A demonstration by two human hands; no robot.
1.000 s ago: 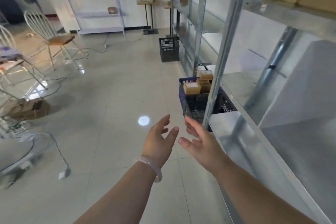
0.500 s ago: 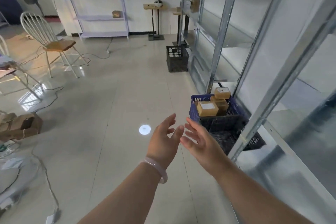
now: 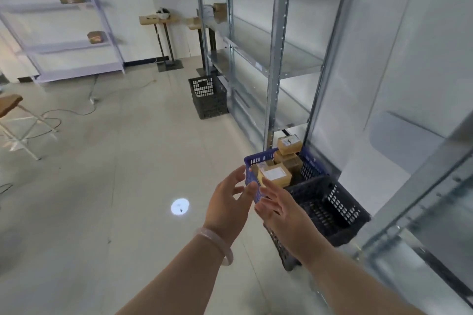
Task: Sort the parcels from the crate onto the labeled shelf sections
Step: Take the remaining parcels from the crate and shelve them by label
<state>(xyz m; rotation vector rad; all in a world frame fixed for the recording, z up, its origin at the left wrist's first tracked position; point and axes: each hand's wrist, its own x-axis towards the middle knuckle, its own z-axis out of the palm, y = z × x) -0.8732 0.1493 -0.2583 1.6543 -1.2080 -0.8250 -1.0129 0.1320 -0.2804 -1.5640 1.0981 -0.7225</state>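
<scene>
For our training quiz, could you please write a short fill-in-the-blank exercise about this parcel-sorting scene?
The crate holding parcels is coloured ___.
The bracelet sits on the ___ wrist.
The left hand and right hand both hold ___.
Answers: blue; left; nothing.

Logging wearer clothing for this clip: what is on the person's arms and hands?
No sleeves or gloves show. A smooth, pale, translucent bangle circles the wrist of the left hand. The right hand wears nothing; no rings are visible on either.
</scene>
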